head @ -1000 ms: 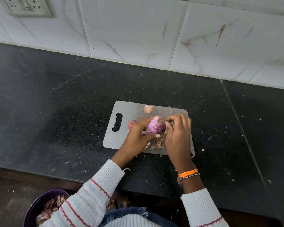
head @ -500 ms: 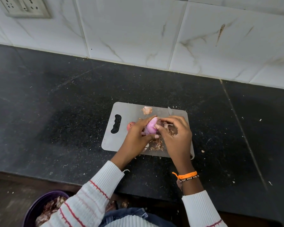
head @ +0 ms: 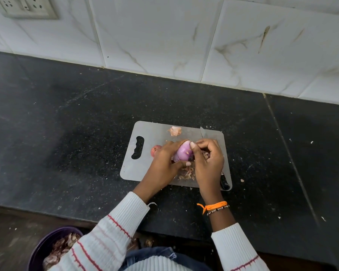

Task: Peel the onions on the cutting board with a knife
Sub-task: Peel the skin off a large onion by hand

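A grey cutting board (head: 145, 167) lies on the black counter. My left hand (head: 164, 163) holds a purple, mostly peeled onion (head: 183, 152) just above the board. My right hand (head: 207, 161) is closed against the onion's right side, thumb pressed on its top, pinching skin. The knife lies on the board under my right hand: its blade tip (head: 203, 132) shows beyond the fingers and its black handle (head: 224, 182) near the board's front edge. A second, reddish onion (head: 156, 150) sits on the board, half hidden behind my left hand.
One loose peel (head: 174, 131) lies at the board's far edge, and a pile of peel scraps (head: 187, 173) lies under my hands. A purple bowl (head: 45, 245) with peelings stands below the counter at lower left. A tiled wall with a socket (head: 27, 6) backs the counter.
My right thumb has come over from the onion's right side onto its top. My left hand has turned the onion a little. The knife has stayed on the board.
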`<act>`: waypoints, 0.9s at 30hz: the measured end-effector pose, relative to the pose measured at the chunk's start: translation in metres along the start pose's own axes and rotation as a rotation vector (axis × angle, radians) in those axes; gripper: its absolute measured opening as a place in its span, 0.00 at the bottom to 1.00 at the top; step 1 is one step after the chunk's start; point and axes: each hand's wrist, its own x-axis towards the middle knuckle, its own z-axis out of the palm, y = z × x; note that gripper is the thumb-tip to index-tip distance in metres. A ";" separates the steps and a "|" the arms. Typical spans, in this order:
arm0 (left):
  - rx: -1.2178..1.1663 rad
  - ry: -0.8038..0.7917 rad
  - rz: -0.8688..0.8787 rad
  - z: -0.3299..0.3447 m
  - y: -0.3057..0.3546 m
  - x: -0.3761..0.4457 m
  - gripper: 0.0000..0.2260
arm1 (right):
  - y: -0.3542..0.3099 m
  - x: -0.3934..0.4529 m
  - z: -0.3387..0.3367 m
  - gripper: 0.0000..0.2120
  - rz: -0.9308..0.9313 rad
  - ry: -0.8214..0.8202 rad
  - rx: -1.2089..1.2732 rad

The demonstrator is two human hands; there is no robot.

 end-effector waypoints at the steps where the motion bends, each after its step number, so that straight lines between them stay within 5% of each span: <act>1: 0.008 -0.003 0.000 0.001 0.000 0.000 0.24 | 0.001 0.000 0.000 0.06 0.009 0.001 -0.016; 5: -0.058 -0.029 -0.033 0.004 -0.002 0.001 0.24 | 0.002 0.000 0.000 0.04 0.117 -0.007 -0.028; 10: -0.106 -0.039 -0.034 0.006 -0.004 0.005 0.24 | -0.004 0.001 -0.003 0.10 0.429 -0.186 0.287; 19: -0.221 -0.098 -0.043 0.008 0.000 0.004 0.19 | -0.009 0.005 0.004 0.04 0.476 0.001 0.339; 21: -0.248 -0.121 -0.063 0.011 -0.001 0.002 0.20 | -0.007 0.008 0.003 0.10 0.466 0.044 0.304; 27: -0.426 -0.143 -0.177 0.012 0.001 0.002 0.19 | -0.002 0.014 -0.004 0.11 0.514 0.001 0.322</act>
